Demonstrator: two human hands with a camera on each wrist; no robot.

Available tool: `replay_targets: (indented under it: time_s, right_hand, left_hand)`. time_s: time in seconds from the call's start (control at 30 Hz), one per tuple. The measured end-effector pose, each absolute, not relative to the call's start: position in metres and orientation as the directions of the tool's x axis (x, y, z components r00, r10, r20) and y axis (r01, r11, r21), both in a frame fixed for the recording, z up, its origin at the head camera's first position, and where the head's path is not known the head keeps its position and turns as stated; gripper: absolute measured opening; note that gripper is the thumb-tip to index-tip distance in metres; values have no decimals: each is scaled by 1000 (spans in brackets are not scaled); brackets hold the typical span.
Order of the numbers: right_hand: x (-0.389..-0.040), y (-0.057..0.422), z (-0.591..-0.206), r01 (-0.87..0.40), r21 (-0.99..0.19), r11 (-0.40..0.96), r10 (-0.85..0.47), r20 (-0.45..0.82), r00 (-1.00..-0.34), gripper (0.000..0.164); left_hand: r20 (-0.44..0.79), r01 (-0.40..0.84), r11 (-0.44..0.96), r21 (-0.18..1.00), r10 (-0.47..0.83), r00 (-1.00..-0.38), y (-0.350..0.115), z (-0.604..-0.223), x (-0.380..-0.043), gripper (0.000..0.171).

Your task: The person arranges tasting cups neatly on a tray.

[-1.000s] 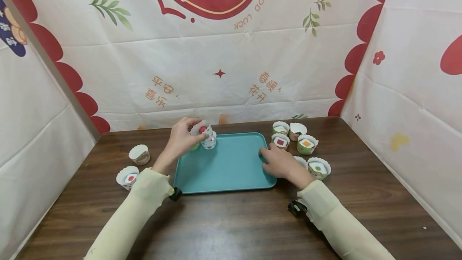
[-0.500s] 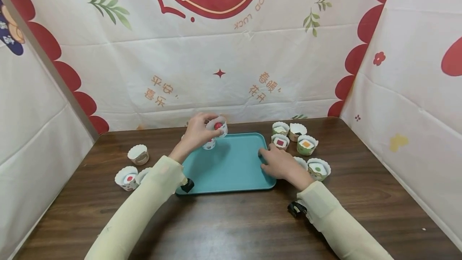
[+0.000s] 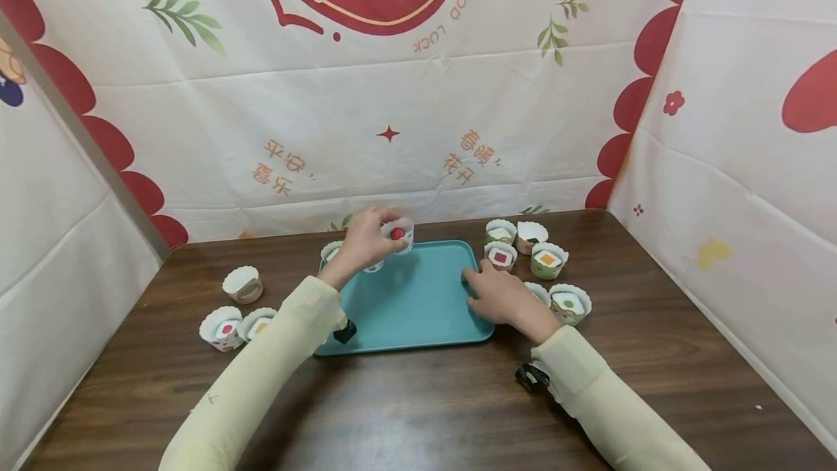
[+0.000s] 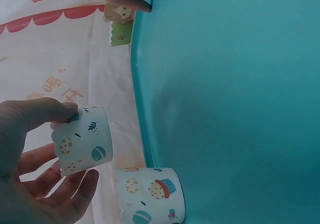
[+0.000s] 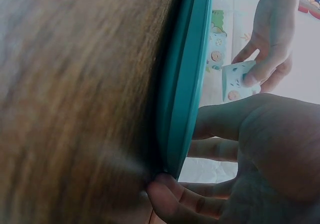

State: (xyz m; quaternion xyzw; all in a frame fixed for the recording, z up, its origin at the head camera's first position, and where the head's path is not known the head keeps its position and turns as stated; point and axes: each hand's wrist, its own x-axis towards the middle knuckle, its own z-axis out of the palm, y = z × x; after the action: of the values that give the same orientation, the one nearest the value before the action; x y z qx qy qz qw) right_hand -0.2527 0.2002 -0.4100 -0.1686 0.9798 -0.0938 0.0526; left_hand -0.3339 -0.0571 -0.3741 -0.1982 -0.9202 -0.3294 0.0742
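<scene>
My left hand (image 3: 362,244) pinches a white paper baking cup (image 4: 82,141) by its side, thumb on one side and fingers on the other. A round red spot shows inside this cup in the head view. It is held above the far edge of the teal tray (image 3: 412,307). Another printed cup (image 4: 152,196) stands on the tray just below, partly hidden by the hand in the head view. A further cup (image 3: 331,251) sits at the tray's far left corner. My right hand (image 3: 506,298) holds the tray's right rim, fingertips over and against the edge.
Left of the tray stand an unmarked-looking cup (image 3: 243,285), a red-dotted cup (image 3: 221,328) and an orange-marked cup (image 3: 259,323). Several cups cluster at the right, among them an orange-marked one (image 3: 548,260) and a green-dotted one (image 3: 570,304). A printed cloth (image 3: 314,115) hangs behind the wooden table.
My left hand has carried the baking cup rightward from the tray's far left corner, then lowered it slightly. The right hand has stayed at the tray rim. The head view has shifted slightly.
</scene>
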Motion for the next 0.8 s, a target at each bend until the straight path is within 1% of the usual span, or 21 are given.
replay_targets:
  time_s: [0.27, 0.53, 0.8]
  right_hand:
    - [-253, 199, -409, -326, -196, 925, -345, -76, -935, 41]
    - [-253, 198, -409, -325, -195, 925, -345, -76, -936, 40]
    - [-254, 199, -409, -327, -187, 926, -346, -76, -935, 40]
  left_hand:
    - [211, 382, 737, 557, 319, -924, -54, -380, -335, 46]
    - [168, 384, 757, 529, 350, -921, -51, -388, -337, 52]
    - [141, 377, 770, 514, 357, -923, -48, -390, -339, 52]
